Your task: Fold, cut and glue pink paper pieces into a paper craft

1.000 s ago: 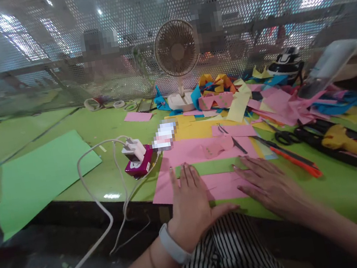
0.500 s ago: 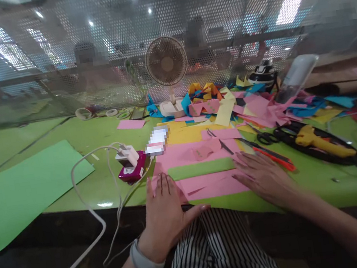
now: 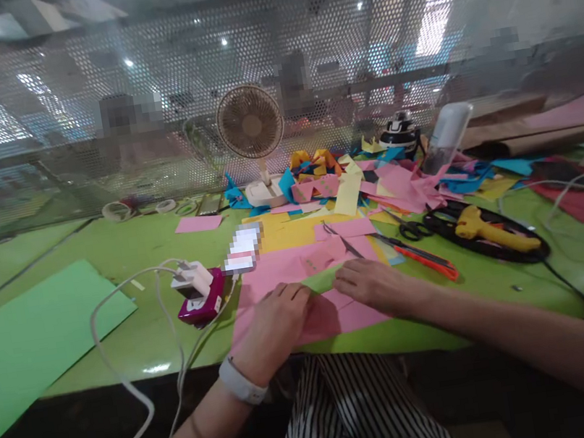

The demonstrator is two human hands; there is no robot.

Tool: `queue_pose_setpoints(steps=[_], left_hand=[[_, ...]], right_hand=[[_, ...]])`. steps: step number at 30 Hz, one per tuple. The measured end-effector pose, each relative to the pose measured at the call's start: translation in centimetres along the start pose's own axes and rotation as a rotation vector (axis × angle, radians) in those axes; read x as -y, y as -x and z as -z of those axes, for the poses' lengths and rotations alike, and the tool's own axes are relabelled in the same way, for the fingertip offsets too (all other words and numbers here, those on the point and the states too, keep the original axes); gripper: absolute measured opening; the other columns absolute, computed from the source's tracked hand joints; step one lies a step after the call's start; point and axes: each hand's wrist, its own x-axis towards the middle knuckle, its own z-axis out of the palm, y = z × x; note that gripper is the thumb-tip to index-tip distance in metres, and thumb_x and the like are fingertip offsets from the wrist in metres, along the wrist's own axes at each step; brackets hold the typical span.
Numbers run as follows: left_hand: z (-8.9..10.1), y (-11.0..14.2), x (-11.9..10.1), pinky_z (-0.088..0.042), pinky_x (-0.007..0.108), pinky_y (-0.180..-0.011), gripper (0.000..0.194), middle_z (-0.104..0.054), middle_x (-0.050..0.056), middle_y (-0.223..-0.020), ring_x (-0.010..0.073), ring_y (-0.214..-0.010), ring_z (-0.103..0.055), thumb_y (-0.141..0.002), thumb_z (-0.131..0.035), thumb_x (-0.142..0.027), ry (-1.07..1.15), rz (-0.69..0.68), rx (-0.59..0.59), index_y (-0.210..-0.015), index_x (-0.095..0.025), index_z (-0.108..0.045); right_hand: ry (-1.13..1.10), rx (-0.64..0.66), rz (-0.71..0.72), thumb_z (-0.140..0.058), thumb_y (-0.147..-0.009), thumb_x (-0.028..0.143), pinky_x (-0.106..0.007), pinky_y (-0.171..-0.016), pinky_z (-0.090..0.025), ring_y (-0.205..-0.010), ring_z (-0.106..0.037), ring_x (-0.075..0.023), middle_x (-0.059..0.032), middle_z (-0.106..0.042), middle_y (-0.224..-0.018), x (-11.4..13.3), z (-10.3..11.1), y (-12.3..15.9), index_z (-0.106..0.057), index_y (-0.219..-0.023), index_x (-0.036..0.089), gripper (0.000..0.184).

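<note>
A folded strip of green paper [image 3: 323, 279] lies across pink paper sheets [image 3: 251, 291] in front of me. My left hand [image 3: 278, 317] has its fingers curled over the strip's left end. At the other end, my right hand [image 3: 370, 284] closes on the strip with bent fingers; both thumbs are hidden. Just behind the strip are a small patterned pink paper piece [image 3: 324, 254] and a thin dark pointed tool [image 3: 350, 247]. An orange utility knife [image 3: 430, 259] rests to the right of my right hand.
On the right, a yellow glue gun [image 3: 494, 229] lies in a black tray, beside black-handled scissors [image 3: 414, 230]. A phone [image 3: 244, 246], a purple power adapter [image 3: 203, 305] with white cables and a green sheet [image 3: 60, 319] are leftward. Behind stand a fan [image 3: 250, 123] and heaped paper scraps [image 3: 402, 184].
Both hands have gone from lying flat and spread to curled fingers on the green strip, and have come closer together. The view has shifted slightly rightward.
</note>
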Motion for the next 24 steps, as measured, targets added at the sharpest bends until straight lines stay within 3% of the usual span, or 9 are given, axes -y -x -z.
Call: queue_pose_setpoints(steps=[3, 10, 16, 24], left_hand=[[0.1, -0.4, 0.3, -0.045, 0.033, -0.078, 0.013, -0.061, 0.007, -0.09, 0.0191, -0.088, -0.057, -0.089, -0.043, -0.017, 0.0, -0.009, 0.004, -0.092, -0.015, -0.056], [0.8, -2.5, 0.2, -0.043, 0.035, -0.084, 0.013, -0.063, 0.006, -0.087, 0.018, -0.085, -0.057, -0.086, -0.045, -0.012, -0.011, -0.119, 0.002, -0.09, -0.016, -0.057], [0.7, -3.9, -0.3, -0.036, 0.039, -0.095, 0.012, -0.064, 0.006, -0.088, 0.0179, -0.085, -0.058, -0.084, -0.047, -0.013, -0.054, -0.157, -0.076, -0.091, -0.015, -0.057], [0.7, -4.2, -0.3, -0.033, 0.04, -0.099, 0.013, -0.066, 0.003, -0.081, 0.0159, -0.077, -0.06, -0.086, -0.046, -0.017, -0.019, -0.145, -0.082, -0.09, -0.018, -0.059]], right_hand=[[0.043, -0.005, 0.055, -0.046, -0.085, 0.009, -0.035, -0.071, -0.044, -0.078, -0.052, -0.0212, -0.0083, -0.058, -0.084, -0.1, 0.1, -0.1, -0.057, -0.09, 0.011, 0.013], [0.001, -0.191, -0.011, -0.039, -0.089, 0.011, -0.042, -0.099, -0.032, -0.085, -0.053, -0.0193, -0.0072, -0.06, -0.088, -0.9, -0.5, -0.2, -0.059, -0.095, 0.013, 0.021], [-0.089, -0.32, -0.069, -0.038, -0.09, 0.012, -0.042, -0.1, -0.032, -0.087, -0.055, -0.0185, -0.0062, -0.063, -0.093, -1.4, -0.9, -0.3, -0.058, -0.098, 0.016, 0.022], [-0.142, -0.337, -0.07, -0.038, -0.089, 0.011, -0.043, -0.101, -0.031, -0.084, -0.055, -0.0174, -0.0054, -0.062, -0.088, -1.8, -0.8, -0.3, -0.057, -0.094, 0.016, 0.021]])
